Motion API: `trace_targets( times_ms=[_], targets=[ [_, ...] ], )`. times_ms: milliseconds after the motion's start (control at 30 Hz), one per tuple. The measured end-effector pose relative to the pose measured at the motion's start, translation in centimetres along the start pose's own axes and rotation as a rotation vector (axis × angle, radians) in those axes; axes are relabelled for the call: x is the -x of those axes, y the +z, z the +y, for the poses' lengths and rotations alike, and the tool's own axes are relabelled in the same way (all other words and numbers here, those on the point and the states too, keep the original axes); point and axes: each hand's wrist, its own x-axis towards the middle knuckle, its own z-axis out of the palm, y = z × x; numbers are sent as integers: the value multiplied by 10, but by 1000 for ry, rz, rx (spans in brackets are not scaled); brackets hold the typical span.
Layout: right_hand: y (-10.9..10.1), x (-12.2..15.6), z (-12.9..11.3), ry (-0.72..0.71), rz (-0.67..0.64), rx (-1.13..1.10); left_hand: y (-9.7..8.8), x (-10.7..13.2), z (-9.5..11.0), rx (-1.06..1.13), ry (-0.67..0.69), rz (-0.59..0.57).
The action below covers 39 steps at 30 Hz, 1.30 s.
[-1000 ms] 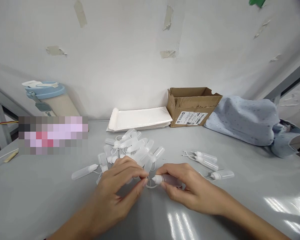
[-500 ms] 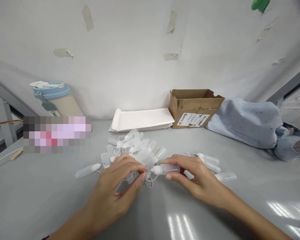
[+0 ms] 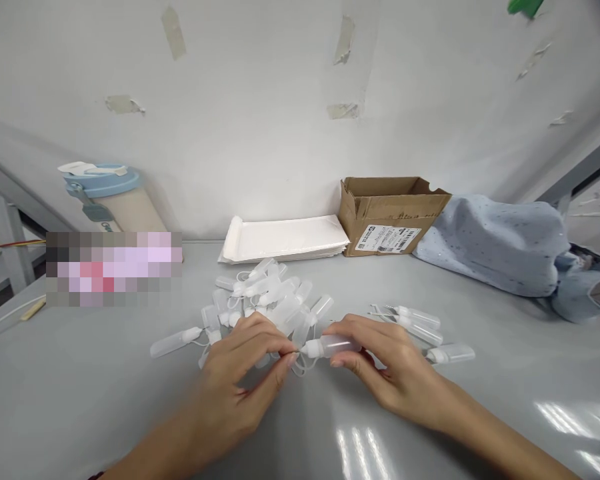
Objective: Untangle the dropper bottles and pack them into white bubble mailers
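Note:
My right hand grips a small translucent squeeze bottle lying sideways, its white nozzle pointing left. My left hand has its fingers pinched together right at the nozzle tip; what they hold is too small to make out. Both hands hover just above the grey table. Behind them lies a pile of several similar bottles with looped cap tethers. One bottle lies apart to the left, and a few more bottles lie to the right of my right hand.
A stack of white padded envelopes and an open cardboard box stand against the back wall. A light blue cloth bundle sits at the right. A blue-lidded tumbler stands at the back left beside a blurred patch.
My right hand has lifted the bottle slightly and brought it closer to my left fingertips. The view shifted a little to the left.

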Motion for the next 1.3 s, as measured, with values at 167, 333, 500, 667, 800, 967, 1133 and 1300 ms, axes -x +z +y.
trace_targets(
  times_ms=[167, 333, 500, 667, 800, 967, 1133, 1300],
  targets=[
    [6, 3, 1, -99, 30, 84, 2, -1, -1, 32, 5, -10],
    [10, 4, 4, -169, 68, 133, 1, -2, 1, 105, -50, -57],
    [7, 3, 5, -120, 52, 67, -3, -5, 1, 126, -81, -106],
    [0, 1, 0, 12, 45, -57, -8, -6, 2, 112, -96, -73],
    [-1, 1, 0, 53, 67, -62, -9, -7, 4, 135, -109, -55],
    [5, 0, 1, 23, 50, -56, -6, -8, 5, 132, -112, -51],
    [9, 0, -1, 90, 8, -68, -2, -7, 3, 103, 2, -5],
    [8, 0, -3, 187, -67, -89, -2, -7, 2, 18, 102, 30]
  ],
)
